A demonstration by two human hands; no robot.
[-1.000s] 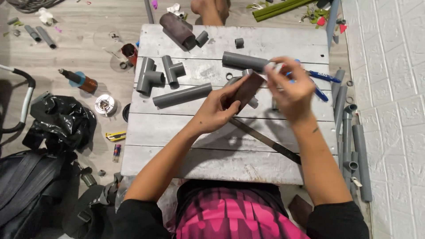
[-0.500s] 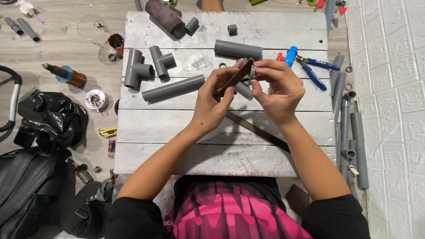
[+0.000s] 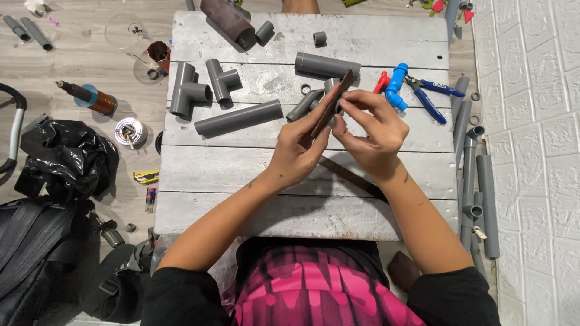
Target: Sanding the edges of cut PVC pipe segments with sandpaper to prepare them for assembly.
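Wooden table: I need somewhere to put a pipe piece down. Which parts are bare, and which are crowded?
Bare: the near planks of the table left of the left hand, and the front edge between the forearms. Crowded: the far half, with tee fittings, a long pipe, a blue valve and pliers.

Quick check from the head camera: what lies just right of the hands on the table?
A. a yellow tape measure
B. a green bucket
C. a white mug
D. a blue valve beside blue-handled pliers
D: the blue valve and blue-handled pliers lie on the table just beyond the right hand.
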